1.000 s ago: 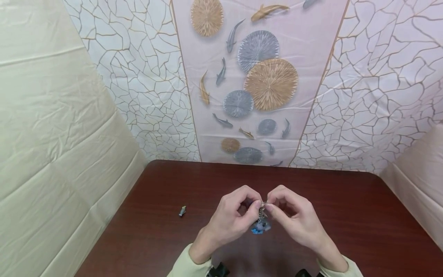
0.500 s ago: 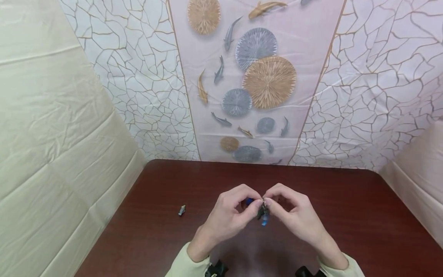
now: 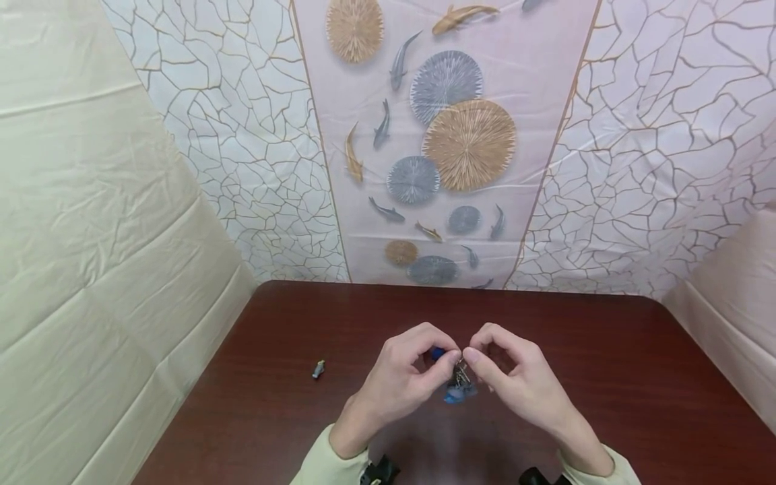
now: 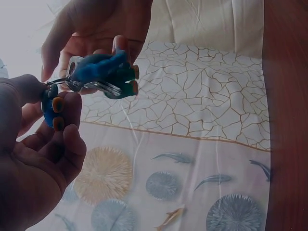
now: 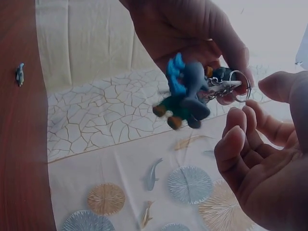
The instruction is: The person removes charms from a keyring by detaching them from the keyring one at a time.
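My left hand point(image 3: 406, 370) pinches a metal split ring point(image 5: 240, 86) between thumb and forefinger, above the table. From the ring's chains and clasps hangs a bunch of small figure charms point(image 5: 185, 94) in grey, blue and dark green, some with orange feet, blurred by motion. Another blue charm with orange feet point(image 4: 54, 113) sits against the left fingers. My right hand point(image 3: 515, 370) is close beside the ring; in the right wrist view its thumb and loosely bent fingers stand apart, with a gap to the ring and nothing between them.
A small grey-blue figure with a yellow end point(image 3: 318, 369) lies on the dark red-brown table point(image 3: 273, 431), left of the hands. A patterned cloth point(image 3: 291, 222) with fish and round shapes hangs behind the table. A pale quilted cloth point(image 3: 121, 269) covers the left side.
My right fingertips, touching the ring half a second ago, have parted slightly from it to the right. The hanging charms have swung and turned. My left hand keeps its hold; the figure on the table stays put.
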Tool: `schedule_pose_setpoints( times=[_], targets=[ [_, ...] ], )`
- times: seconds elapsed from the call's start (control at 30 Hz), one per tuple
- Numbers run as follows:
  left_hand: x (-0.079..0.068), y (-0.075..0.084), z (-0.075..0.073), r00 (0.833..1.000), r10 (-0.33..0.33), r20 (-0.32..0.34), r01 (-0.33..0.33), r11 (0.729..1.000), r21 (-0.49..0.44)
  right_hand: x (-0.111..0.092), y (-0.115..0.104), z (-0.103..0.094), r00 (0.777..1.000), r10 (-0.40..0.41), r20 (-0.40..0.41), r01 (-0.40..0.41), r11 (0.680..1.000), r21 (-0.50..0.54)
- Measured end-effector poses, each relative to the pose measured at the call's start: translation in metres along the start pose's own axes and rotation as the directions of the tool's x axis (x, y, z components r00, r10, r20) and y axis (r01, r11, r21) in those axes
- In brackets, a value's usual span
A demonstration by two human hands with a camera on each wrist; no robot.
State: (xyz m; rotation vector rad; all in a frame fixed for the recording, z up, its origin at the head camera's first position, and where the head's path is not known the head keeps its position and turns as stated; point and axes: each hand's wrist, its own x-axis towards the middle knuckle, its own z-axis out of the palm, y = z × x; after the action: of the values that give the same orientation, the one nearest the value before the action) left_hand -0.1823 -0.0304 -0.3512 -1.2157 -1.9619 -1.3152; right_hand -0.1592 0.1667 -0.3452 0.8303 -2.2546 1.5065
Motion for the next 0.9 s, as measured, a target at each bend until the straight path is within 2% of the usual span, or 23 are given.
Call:
schedule_pose_setpoints(
  times=[0.2,0.43,0.73,0.9],
  targets=[
    [0.0003,-0.0010,0.0008,1.000,0.005,-0.020,-0.005,1.000,0.013,0.0004,-0.0018,-0.0017,0.999,0.032,-0.031,-0.032,0.999,-0.012],
    [-0.0019,-0.0004,0.0031,1.000,-0.001,-0.017,0.001,1.000,0.029,-0.0006,-0.0033,-0.0011,0.998,0.045,0.037,-0.044,0.999,-0.022],
    [-0.0016,-0.0001,0.0005,1.000,-0.014,0.001,0.014,1.000,0.020,0.0007,-0.0003,-0.0004,0.999,-0.027,0.034,0.026,1.000,0.005],
    [-0.0007,-0.0012,0.0001,1.000,-0.002,0.008,0.002,1.000,0.016,0.0006,0.0010,-0.0010,0.999,-0.020,0.031,0.020,1.000,0.000]
  ],
)
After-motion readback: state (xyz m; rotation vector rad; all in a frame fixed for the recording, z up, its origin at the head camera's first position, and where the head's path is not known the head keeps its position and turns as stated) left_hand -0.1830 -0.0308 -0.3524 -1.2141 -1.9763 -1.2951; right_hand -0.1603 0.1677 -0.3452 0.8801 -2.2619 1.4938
